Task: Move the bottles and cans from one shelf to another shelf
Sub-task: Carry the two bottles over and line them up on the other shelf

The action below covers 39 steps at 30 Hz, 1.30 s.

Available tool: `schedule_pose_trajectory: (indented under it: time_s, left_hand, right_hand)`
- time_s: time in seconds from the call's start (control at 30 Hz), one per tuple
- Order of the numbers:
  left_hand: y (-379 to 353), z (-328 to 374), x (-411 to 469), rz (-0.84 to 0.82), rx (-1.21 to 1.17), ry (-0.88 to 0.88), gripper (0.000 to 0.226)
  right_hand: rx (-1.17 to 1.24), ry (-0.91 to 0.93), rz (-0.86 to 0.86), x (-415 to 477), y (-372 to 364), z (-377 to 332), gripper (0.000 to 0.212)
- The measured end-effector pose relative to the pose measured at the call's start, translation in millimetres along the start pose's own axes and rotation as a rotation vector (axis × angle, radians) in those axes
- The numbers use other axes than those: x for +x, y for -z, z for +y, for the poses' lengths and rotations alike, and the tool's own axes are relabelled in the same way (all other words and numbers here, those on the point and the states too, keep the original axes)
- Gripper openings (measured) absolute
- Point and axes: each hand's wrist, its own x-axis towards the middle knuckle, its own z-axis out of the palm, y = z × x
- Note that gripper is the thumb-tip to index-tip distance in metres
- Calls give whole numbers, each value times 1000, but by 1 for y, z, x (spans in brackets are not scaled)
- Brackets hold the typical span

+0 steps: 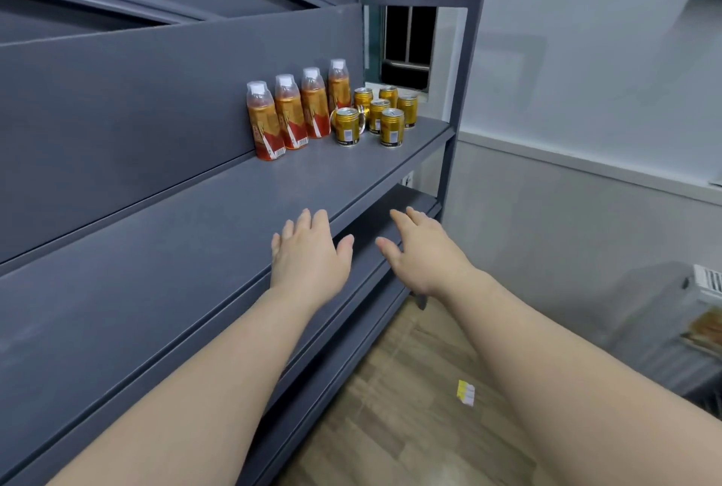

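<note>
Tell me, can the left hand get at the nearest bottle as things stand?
Probably yes. The left hand is open and holds nothing, and the stretch of shelf between it and the nearest bottle is bare; the cans stand off to the side.

single head view, looking forward-down along grey shelf (273,188), close range.

Left: dark grey metal shelving unit (156,235) w/ tilted back panel. Behind its far end: dark barred window (410,17). Rt of unit: pale white wall (586,56) w/ grey lower band (547,231). By unit's base: light wood-plank floor (390,427), small yellow-white paper scrap (466,392).
</note>
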Motion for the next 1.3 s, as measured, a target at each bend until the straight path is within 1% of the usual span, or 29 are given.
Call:
schedule_pose_trajectory:
  time_s: [0.17,0.37,0.6,0.73,0.9,1.13,1.3]
  left_hand:
    - [-6,5,41,2,1,46,59]
    - [-17,1,112,2,-4,70,63]
    - [-17,-26,197,2,-34,132,64]
    - [-21,-45,228,11,-32,177,64]
    - [-26,-63,259,30,-21,258,64]
    - [-32,-76,300,90,1,397,65]
    - [-32,-74,331,143,2,510,56]
  right_hand:
    - [25,50,-19,50,0,9,66]
    - [-12,72,-36,121,1,18,66]
    - [-51,86,-46,216,7,6,67]
    - [-45,118,-71,258,2,-4,68]
    - [-36,167,-126,310,-5,-16,68]
    - [1,311,-165,387,-19,-22,71]
    - [57,403,-188,441,-15,-23,73]
